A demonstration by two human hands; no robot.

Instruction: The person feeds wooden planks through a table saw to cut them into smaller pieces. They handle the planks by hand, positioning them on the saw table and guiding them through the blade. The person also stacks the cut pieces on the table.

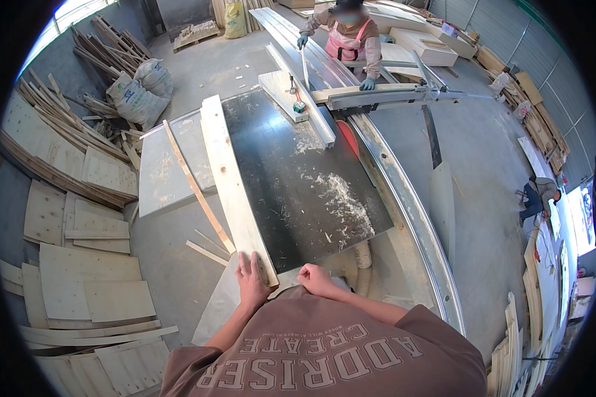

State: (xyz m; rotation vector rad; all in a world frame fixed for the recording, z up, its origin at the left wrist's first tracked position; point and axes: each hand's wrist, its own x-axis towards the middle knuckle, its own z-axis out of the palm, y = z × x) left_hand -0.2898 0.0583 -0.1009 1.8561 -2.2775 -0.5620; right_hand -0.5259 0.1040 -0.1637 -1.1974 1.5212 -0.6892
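Observation:
A long pale wooden board lies along the left edge of a dark saw table. At the board's near end, my left hand lies with its fingers stretched and apart on the wood. Its thumb is by the end corner. My right hand rests at the table's near edge, right of the board, with its fingers curled in and nothing visible in them. Wood shavings cover part of the tabletop. Toward the far side, a red disc-shaped part shows beside a metal fence.
Across the table a gloved co-worker stands by a metal crossbar. A tape measure sits on a pale block. A thin wood strip lies left of the board. Stacked planks and sacks stand left; a rail runs right.

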